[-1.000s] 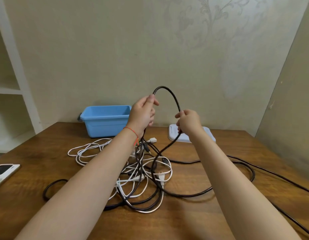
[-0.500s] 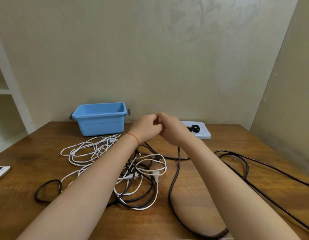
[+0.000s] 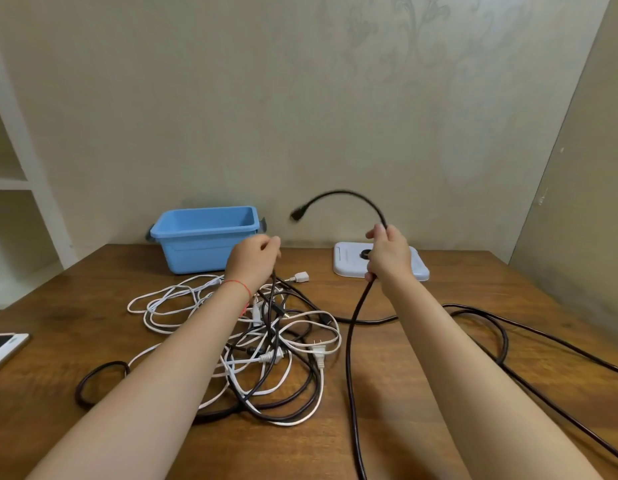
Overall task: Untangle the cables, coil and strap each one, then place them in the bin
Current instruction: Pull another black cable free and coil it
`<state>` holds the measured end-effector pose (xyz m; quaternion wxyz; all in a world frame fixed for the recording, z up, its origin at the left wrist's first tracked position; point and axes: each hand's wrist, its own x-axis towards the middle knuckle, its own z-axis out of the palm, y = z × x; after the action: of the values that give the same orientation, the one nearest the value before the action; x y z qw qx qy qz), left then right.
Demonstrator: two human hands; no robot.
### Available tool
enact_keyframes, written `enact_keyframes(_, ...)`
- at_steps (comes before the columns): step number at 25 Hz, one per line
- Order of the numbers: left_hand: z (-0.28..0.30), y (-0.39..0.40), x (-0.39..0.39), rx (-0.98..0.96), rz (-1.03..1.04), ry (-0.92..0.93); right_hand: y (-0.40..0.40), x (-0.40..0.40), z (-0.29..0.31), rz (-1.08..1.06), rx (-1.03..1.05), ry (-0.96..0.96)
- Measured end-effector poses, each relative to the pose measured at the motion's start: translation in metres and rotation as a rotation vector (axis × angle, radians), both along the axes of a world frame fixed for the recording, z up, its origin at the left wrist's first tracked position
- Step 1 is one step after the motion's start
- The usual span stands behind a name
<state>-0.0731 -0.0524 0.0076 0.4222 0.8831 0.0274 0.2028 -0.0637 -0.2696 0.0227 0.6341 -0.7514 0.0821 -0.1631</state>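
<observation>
There is a single view, taken from the person's head and facing forward and slightly down across a wooden table point(image 3: 421, 393) toward the wall behind it. With no second view, nothing is shared between cameras. Both forearms enter from the bottom edge and reach away from the lens, so the left hand point(image 3: 253, 259) and right hand point(image 3: 387, 252) sit near the middle of the frame, well apart. The wide lens bends straight lines: the white shelf unit point(image 3: 20, 188) at the left edge leans inward, and the side wall at the right slants. The blue bin point(image 3: 203, 237) at the table's far edge lies beyond the hands, against the wall.
</observation>
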Motion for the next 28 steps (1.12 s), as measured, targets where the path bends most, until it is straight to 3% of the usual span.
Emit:
enact_keyframes(4, 0.024, -0.025, 0.001, 0.006, -0.088, -0.201, 0.003, 0.003, -0.007, 0.146, -0.179, -0.118)
enact_keyframes(8, 0.023, -0.045, -0.001, -0.037, -0.311, -0.040, -0.010, -0.004, 0.012, 0.469, -0.188, -0.234)
enact_keyframes(10, 0.023, -0.053, -0.005, -0.302, -0.426, 0.062, -0.018, -0.003, 0.019, 0.496, -0.098, -0.230)
enact_keyframes(12, 0.028, -0.061, -0.012, -0.681, -0.631, 0.214, -0.020, 0.003, 0.016, 0.362, -0.074, -0.162)
enact_keyframes(14, 0.034, -0.072, -0.021, -0.887, -0.754, 0.261, -0.014, 0.012, 0.004, 0.196, -0.150, 0.009)
enact_keyframes(17, 0.035, -0.091, -0.028, -0.792, -0.718, 0.092, 0.011, 0.016, -0.021, 0.305, -0.293, 0.208)
enact_keyframes(20, 0.025, -0.092, -0.026, -0.605, -0.682, -0.014, 0.042, -0.008, -0.037, 0.736, -0.430, 0.329)
enact_keyframes(23, 0.011, -0.069, -0.022, -0.284, -0.557, -0.073, 0.052, -0.036, -0.036, 1.067, -0.376, 0.504)
enact_keyframes(28, 0.002, -0.055, -0.023, -0.067, -0.573, 0.098, 0.035, -0.047, -0.012, 1.019, -0.688, 0.552)
